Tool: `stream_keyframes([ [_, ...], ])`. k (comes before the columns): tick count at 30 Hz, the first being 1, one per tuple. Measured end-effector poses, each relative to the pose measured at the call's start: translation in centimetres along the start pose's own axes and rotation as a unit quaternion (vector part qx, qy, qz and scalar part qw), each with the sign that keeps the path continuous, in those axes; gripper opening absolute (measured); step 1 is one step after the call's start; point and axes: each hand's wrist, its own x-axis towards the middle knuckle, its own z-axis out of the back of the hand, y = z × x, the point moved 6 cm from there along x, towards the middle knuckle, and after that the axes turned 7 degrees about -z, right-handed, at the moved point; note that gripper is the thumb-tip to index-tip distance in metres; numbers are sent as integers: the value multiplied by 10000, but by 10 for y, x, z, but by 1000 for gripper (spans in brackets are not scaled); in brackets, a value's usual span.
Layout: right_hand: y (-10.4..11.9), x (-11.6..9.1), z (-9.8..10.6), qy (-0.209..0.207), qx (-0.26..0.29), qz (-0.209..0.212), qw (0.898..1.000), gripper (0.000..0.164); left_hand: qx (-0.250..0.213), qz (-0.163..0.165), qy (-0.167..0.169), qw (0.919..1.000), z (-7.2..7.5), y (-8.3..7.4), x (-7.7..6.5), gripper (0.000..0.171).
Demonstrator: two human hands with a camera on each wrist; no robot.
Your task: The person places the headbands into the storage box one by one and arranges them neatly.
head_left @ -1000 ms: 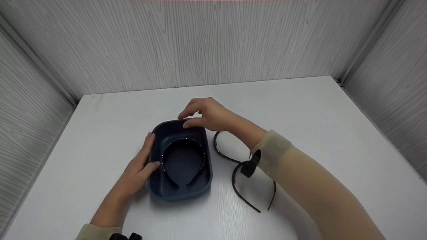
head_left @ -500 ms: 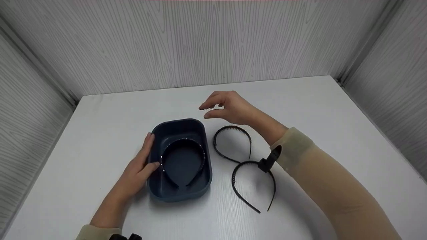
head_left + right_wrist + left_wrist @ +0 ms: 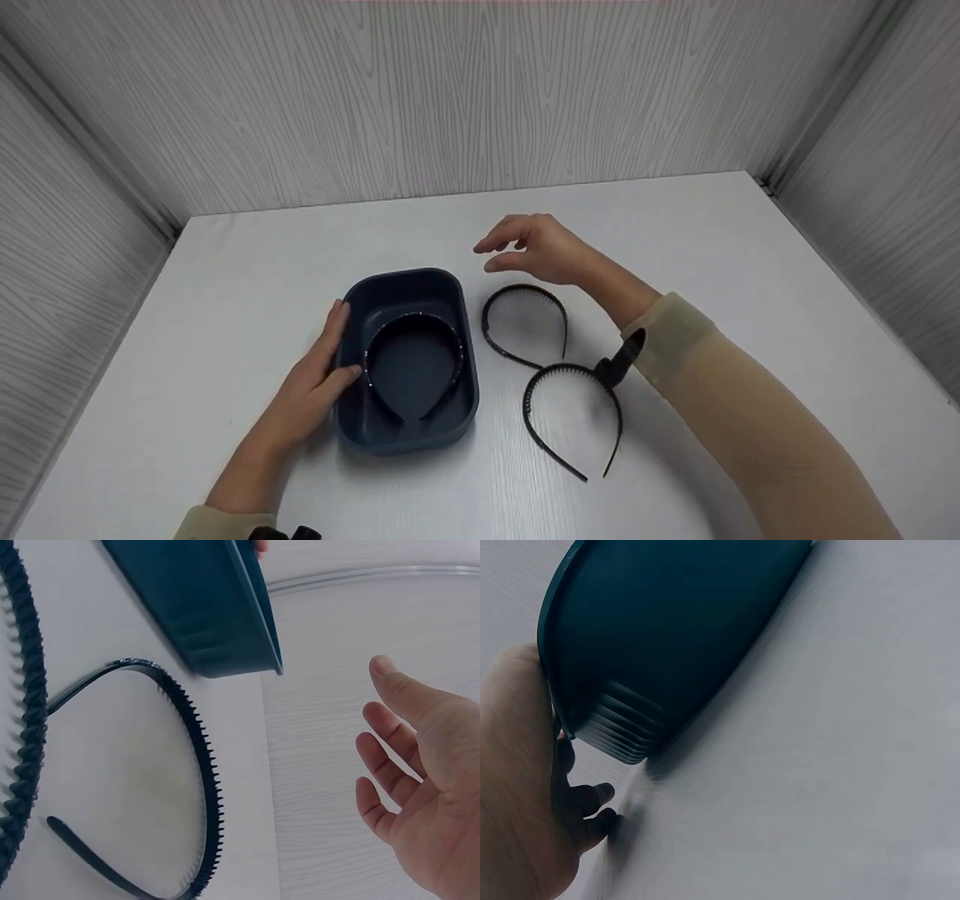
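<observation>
A person's right hand (image 3: pixel 544 247) hovers at twelve o'clock of the nearer of two loose headbands, its thumb parted from loosely bent fingers, nothing between them. The left hand (image 3: pixel 309 386) holds a dark blue box (image 3: pixel 405 447) at nine o'clock, fingers along the outer wall, thumb hooked over the rim. Inside the box lies a glitter-flecked headband (image 3: pixel 416 313), crown toward twelve, tips toward six. Outside, the upper toothed headband (image 3: pixel 519 286) rests between two and three o'clock of the box, the lower toothed headband (image 3: pixel 564 367) near four; one tip of the upper appears to meet the crown of the lower.

For clean handling, the best hold looks to be thumb and fingers across the upper crown, the hand lowered from twelve, then a straight lift so that the tip does not drag its neighbour or the teeth snag. A steady left hand should keep the box from sliding.

All rests on a white, faintly grained worktop (image 3: pixel 750 315), where soft shadows fall around the box and under the right sleeve (image 3: pixel 735 405). Pale wood-grain panels enclose the scene, a back panel (image 3: pixel 480 97) at twelve o'clock and others at ten and two
</observation>
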Motion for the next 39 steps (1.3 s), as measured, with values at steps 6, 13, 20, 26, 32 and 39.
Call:
stream_keyframes([
  [6,-15,2,-7,175,66,-100,9998,25,75,37,16,10000,-1,0,0,79],
  [13,-33,4,-17,402,56,-323,9987,25,124,-49,7,9999,-1,0,1,80],
  [20,-45,6,-26,580,-86,-461,9972,27,91,0,11,10000,-1,-1,1,79],
  [26,-52,8,-32,752,-150,-595,9953,26,73,-10,32,10000,-2,-1,2,78],
  [32,-58,10,-36,875,-131,-682,9937,25,33,-77,39,10000,-2,-2,2,79],
  [39,-62,11,-40,1003,-90,-810,9916,25,-79,-43,64,9999,-3,-4,1,79],
])
